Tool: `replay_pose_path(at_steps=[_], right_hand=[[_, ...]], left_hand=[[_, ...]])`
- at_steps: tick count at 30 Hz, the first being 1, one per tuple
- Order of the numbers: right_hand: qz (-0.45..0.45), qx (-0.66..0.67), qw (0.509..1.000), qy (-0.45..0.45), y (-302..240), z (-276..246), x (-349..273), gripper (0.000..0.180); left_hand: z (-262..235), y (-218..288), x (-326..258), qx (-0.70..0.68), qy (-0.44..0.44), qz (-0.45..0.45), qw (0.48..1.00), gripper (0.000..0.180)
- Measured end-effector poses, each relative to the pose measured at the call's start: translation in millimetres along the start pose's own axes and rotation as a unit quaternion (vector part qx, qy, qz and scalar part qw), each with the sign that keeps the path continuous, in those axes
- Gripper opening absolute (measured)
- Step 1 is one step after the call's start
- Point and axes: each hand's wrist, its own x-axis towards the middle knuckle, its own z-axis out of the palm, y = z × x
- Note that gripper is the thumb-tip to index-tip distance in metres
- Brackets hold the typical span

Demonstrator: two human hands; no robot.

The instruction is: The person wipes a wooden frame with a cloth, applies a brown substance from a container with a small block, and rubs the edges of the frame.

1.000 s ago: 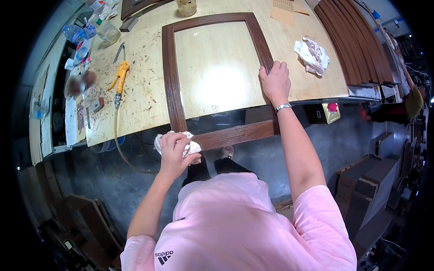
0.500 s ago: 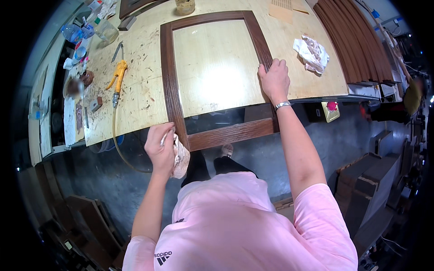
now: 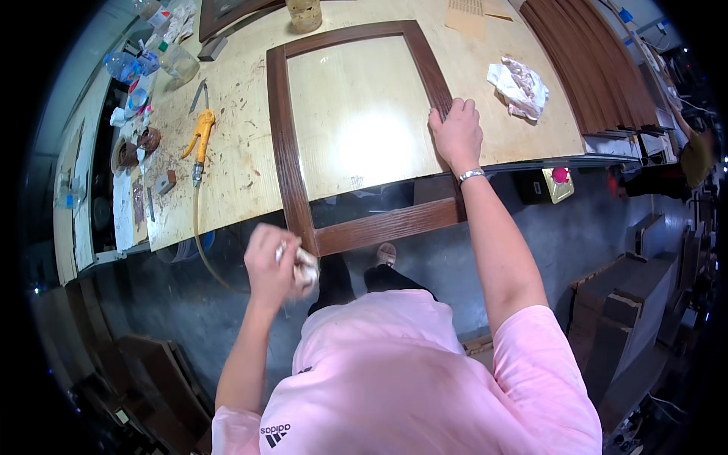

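A dark brown wooden frame (image 3: 287, 163) lies on a pale workbench (image 3: 243, 136), with its near rail hanging past the bench edge. My left hand (image 3: 269, 262) is closed around a crumpled white rag (image 3: 305, 267), and the rag meets the frame's near left corner. My right hand (image 3: 456, 135) presses flat on the frame's right rail, a silver band at its wrist.
A yellow air tool (image 3: 199, 140) with a hose lies left of the frame. A crumpled stained rag (image 3: 519, 85) sits right of it, beside stacked dark wooden strips (image 3: 588, 72). Bottles and clutter fill the far left. A jar (image 3: 305, 14) stands at the back.
My left hand with the rag has slid left and down along the near rail, reaching the frame's left corner. My right hand stays on the right rail.
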Motion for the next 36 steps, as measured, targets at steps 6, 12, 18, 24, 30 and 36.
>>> replay_pose_path(at_steps=[6,12,18,24,30,36], right_hand=[[-0.004,0.004,1.0,0.007,-3.4,1.4,3.0,0.043],[0.004,0.005,1.0,-0.008,-1.7,-2.7,2.1,0.044],[0.012,0.007,1.0,-0.016,-2.9,-3.5,0.8,0.044],[0.008,0.012,1.0,-0.01,-3.3,-4.3,0.4,0.044],[0.007,0.012,1.0,-0.002,-2.7,-2.7,2.3,0.044],[0.007,0.01,1.0,-0.006,-3.5,-2.3,-0.3,0.043]], left_hand=[[24.4,-7.1,7.4,0.107,-0.019,0.091,0.99,0.016],[7.5,-14.3,-1.8,0.032,-0.03,-0.008,0.999,0.019],[10.7,-23.8,16.2,0.047,-0.051,-0.046,0.997,0.018],[6.1,-22.4,22.2,0.036,-0.062,-0.063,0.995,0.016],[2.3,-11.5,19.1,0.016,0.012,-0.081,0.997,0.015],[51.9,34.5,25.1,0.042,-0.065,0.073,0.994,0.022]])
